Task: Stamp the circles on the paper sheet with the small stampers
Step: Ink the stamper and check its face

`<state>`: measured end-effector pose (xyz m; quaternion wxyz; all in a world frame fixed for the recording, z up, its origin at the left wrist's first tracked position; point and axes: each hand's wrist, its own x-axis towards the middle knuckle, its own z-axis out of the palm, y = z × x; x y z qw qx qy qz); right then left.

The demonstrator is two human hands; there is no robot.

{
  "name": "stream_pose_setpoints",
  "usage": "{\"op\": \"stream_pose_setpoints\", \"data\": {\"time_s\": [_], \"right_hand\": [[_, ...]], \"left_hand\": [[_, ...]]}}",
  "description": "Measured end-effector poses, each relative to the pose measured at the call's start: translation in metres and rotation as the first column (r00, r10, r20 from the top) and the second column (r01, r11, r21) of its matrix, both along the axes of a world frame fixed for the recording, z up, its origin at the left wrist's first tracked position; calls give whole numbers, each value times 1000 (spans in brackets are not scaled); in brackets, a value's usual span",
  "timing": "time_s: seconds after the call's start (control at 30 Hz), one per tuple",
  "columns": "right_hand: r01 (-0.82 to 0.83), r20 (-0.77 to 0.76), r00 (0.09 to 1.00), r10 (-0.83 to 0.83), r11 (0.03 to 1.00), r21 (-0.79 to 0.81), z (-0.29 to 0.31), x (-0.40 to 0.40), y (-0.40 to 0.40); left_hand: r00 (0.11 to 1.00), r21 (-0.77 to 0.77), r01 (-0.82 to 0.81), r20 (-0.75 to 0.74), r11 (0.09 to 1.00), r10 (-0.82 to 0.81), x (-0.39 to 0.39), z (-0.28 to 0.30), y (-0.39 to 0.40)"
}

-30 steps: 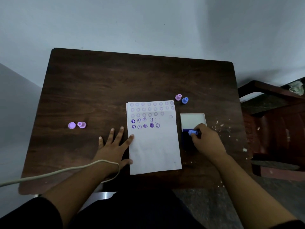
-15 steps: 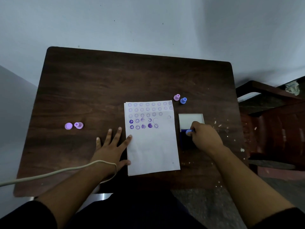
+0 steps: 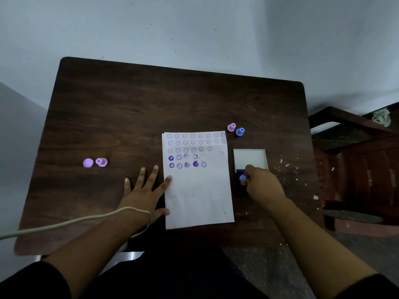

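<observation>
A white paper sheet (image 3: 198, 190) with rows of printed circles lies mid-table; two rows carry purple stamped marks. My left hand (image 3: 144, 190) lies flat and spread on the table, fingertips on the sheet's left edge. My right hand (image 3: 262, 186) pinches a small blue stamper (image 3: 243, 177) and holds it down on the dark blue ink pad (image 3: 238, 187), just right of the sheet. The pad's white lid (image 3: 250, 157) lies open behind it. A pink stamper (image 3: 231, 127) and a blue stamper (image 3: 239, 131) stand beyond the sheet's top right corner.
On the left of the dark wooden table (image 3: 129, 104) lie a purple stamper (image 3: 101, 162) and a purple cap (image 3: 88, 162). A pale cable (image 3: 64, 223) runs from the left across my left wrist. A wooden chair (image 3: 356, 169) stands right of the table.
My right hand stays at the ink pad with the blue stamper, shifting only slightly on it. My left hand keeps its place on the sheet's edge. The view has drifted a little.
</observation>
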<state>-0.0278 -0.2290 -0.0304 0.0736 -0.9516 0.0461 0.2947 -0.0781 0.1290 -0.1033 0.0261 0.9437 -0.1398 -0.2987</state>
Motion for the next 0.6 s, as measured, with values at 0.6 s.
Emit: {"op": "stream_pose_setpoints", "data": {"time_s": [0.6], "right_hand": [[-118,233,963,139,988,-103,-22,-25,9]], "left_hand": [[1000,11,13,-2,1000,-13,0,5,-2]]}}
